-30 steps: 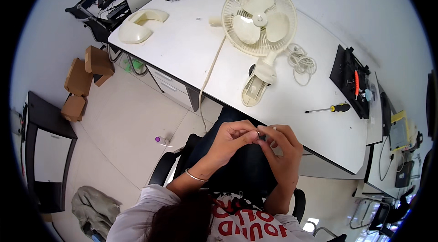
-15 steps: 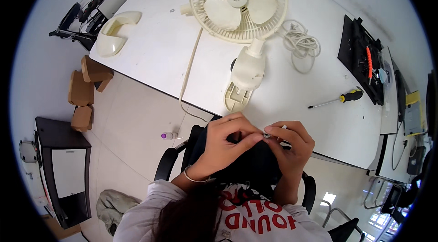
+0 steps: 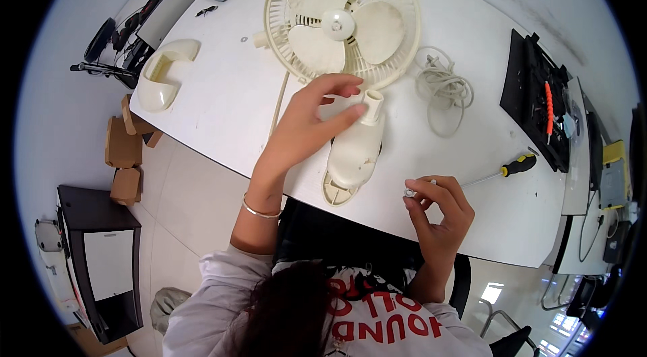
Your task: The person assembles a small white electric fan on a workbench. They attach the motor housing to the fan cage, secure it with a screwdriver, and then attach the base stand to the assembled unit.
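Note:
My left hand [image 3: 317,114] reaches over the cream fan stand [image 3: 355,155]. Its fingers are spread, the thumb beside the short hollow tube [image 3: 372,105] at the stand's top; whether it touches cannot be told. Beyond lies the fan head [image 3: 381,34], three blades inside a round cage. My right hand [image 3: 441,212] is held above the table's near edge, closed in a pinch on a small round metal piece [image 3: 409,192]. A small pale end of something also shows by its fingers.
A yellow-black screwdriver [image 3: 518,165] lies beyond my right hand. Coiled white cable [image 3: 445,91] sits right of the fan. A black tool case [image 3: 539,101] holds an orange tool [image 3: 548,108]. At left stand a curved cream cover [image 3: 160,91] and a monitor [image 3: 178,3].
My left hand has left the small metal piece and moved forward to the stand's tube. The right hand keeps the piece, slightly further right. The stand's tube now shows apart from the fan head.

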Tool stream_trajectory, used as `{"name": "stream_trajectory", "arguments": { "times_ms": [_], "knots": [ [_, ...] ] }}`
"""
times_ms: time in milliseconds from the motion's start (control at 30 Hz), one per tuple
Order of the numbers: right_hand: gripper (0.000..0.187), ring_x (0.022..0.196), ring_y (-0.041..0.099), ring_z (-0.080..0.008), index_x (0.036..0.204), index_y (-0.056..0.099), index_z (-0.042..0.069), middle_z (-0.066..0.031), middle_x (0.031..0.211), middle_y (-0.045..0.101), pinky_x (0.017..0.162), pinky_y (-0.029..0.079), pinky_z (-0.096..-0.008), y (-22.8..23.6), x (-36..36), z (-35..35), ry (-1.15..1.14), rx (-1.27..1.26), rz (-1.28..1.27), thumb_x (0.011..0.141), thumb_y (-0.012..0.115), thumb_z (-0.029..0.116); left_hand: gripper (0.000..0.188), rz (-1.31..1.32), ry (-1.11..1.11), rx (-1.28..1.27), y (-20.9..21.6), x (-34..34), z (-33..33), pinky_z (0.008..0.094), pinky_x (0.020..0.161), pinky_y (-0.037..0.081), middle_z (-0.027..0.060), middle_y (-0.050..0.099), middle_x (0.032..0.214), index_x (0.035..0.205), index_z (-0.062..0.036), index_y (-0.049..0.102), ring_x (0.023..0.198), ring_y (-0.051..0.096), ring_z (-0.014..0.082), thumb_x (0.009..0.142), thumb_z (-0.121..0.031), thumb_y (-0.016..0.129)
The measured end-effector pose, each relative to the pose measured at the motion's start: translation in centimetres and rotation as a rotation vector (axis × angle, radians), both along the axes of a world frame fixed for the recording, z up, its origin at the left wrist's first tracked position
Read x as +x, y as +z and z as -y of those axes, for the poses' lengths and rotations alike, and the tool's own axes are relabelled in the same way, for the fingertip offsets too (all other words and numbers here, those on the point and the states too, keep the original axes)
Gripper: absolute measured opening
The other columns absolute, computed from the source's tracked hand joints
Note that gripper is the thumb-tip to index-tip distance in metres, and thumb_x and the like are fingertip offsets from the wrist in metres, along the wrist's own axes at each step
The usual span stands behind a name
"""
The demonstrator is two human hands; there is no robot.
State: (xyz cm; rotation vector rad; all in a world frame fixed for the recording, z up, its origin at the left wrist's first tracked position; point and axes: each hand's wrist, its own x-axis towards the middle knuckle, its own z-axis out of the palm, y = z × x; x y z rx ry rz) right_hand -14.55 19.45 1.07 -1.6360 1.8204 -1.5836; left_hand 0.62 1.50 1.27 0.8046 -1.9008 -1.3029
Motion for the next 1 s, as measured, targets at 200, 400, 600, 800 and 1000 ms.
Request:
{"name": "stream_trajectory", "arguments": {
  "times_ms": [200, 400, 600, 800, 1000],
  "knots": [
    [0.032, 0.062, 0.061, -0.0105, 0.094, 0.071, 0.009, -0.0044, 0.087, 0.064, 0.051, 0.044, -0.0213, 0.2, -0.7, 0.6, -0.022, -0.008, 0.01, 0.067, 0.074, -0.008, 0.032, 0.164, -0.128, 0.054, 0.0, -1.4, 0.8, 0.0318, 0.09, 0.043, 0.0066, 0.066, 0.103, 0.109, -0.0022, 0.065, 0.097, 0.057, 0.0172, 0.08, -0.015, 0.07],
    [0.03, 0.061, 0.058, -0.0095, 0.093, 0.071, 0.007, -0.0049, 0.085, 0.062, 0.05, 0.042, -0.0211, 1.3, -0.4, 0.5, -0.031, -0.077, 0.057, 0.067, 0.074, -0.008, 0.029, -0.104, -0.059, -0.136, 2.4, -0.9, -3.3, 0.0344, 0.095, 0.041, 0.0052, 0.069, 0.098, 0.1, -0.0034, 0.069, 0.107, 0.057, 0.0226, 0.072, -0.007, 0.073],
    [0.029, 0.054, 0.047, -0.0054, 0.094, 0.071, 0.007, -0.0014, 0.08, 0.057, 0.046, 0.035, -0.0199, 3.8, 1.4, 0.8, 0.034, -0.192, 0.088, 0.067, 0.076, -0.005, 0.038, -0.089, 0.021, -0.453, 2.9, 0.5, -6.8, 0.0513, 0.102, 0.034, 0.0025, 0.07, 0.099, 0.097, -0.0094, 0.071, 0.111, 0.057, 0.0284, 0.06, -0.003, 0.077],
    [0.028, 0.051, 0.039, -0.0037, 0.093, 0.072, 0.009, 0.0006, 0.078, 0.056, 0.044, 0.027, -0.0197, 4.6, 2.7, 0.4, 0.115, -0.122, 0.117, 0.068, 0.077, -0.002, 0.04, -0.19, 0.055, -0.501, 2.3, 1.1, -9.1, 0.0464, 0.096, 0.043, 0.0047, 0.069, 0.099, 0.101, -0.0071, 0.07, 0.111, 0.056, 0.0314, 0.061, -0.005, 0.078],
    [0.028, 0.054, 0.041, -0.0035, 0.094, 0.072, 0.009, 0.0009, 0.077, 0.055, 0.045, 0.028, -0.0195, 5.2, 3.0, -0.4, 0.227, -0.034, 0.2, 0.068, 0.076, -0.001, 0.043, -0.277, 0.07, -0.518, 1.4, 1.7, -10.4, 0.0373, 0.086, 0.05, 0.0041, 0.068, 0.101, 0.102, -0.0068, 0.07, 0.109, 0.057, 0.0311, 0.061, -0.003, 0.078]
  ]
}}
